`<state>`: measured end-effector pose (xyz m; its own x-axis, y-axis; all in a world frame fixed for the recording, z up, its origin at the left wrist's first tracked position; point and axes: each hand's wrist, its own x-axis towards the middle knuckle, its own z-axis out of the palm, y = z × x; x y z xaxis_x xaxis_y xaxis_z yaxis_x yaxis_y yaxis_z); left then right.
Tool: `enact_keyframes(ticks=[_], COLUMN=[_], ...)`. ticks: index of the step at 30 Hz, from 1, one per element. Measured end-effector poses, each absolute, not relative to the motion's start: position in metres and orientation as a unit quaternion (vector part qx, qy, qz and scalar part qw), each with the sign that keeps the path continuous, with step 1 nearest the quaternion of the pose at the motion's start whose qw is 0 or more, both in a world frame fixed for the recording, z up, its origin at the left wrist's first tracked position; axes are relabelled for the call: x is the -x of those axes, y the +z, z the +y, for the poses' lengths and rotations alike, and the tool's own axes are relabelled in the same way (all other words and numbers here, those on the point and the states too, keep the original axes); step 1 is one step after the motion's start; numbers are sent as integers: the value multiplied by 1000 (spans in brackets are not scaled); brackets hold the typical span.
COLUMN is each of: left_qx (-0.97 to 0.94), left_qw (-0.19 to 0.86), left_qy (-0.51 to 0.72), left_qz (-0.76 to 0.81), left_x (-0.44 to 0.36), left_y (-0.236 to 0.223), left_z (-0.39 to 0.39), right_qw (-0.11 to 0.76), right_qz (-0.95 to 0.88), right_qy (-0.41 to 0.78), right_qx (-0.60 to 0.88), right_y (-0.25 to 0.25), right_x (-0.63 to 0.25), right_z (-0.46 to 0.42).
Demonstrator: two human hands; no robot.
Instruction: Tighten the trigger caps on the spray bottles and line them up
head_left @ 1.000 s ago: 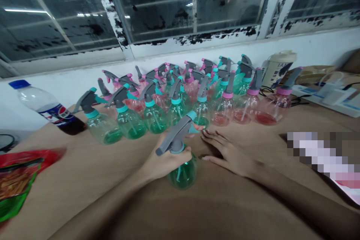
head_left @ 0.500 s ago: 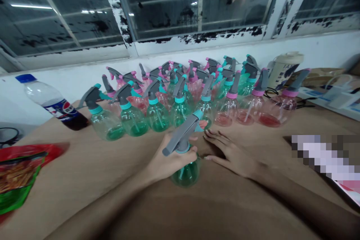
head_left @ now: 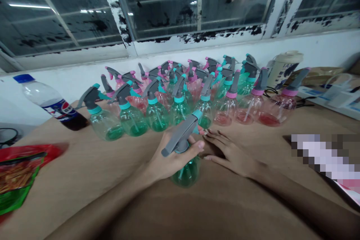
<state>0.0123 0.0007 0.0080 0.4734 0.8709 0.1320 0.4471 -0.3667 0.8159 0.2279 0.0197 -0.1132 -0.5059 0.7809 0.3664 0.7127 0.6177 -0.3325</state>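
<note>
A spray bottle [head_left: 186,174] with a grey and teal spray head and green liquid inside stands upright at the middle of the table. My left hand [head_left: 168,157] is wrapped round its neck, thumb on the near side and fingertips showing by the teal trigger. Part of the neck and the other fingers are hidden behind the spray head. My right hand [head_left: 232,153] lies on the table to the right of the bottle, palm down with fingers spread, holding nothing. Its fingertips are near the left hand's; I cannot tell whether they touch.
Several spray bottles [head_left: 159,116] with green or red liquid stand in rows behind my hands. At left are a cola bottle [head_left: 60,110] and a red snack packet [head_left: 25,172]. A beige tumbler [head_left: 285,69] and white device [head_left: 334,97] stand at back right; a blurred-out item [head_left: 323,161] lies nearer.
My left thumb has shifted right and slightly up across the bottle's neck, and the fingertips by the trigger have drawn lower. The right hand has stayed put.
</note>
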Motion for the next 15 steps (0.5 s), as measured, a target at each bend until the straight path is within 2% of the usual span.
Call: enact_keyframes(ticks=[15], left_qx=[-756], left_qw=[415], left_qy=[296], left_qz=[410], left_x=[-11], left_y=[7], left_z=[0], right_qw=[243], right_qz=[-865], right_qy=[66], right_qx=[434], right_y=[-113], right_x=[-228], right_z=[20])
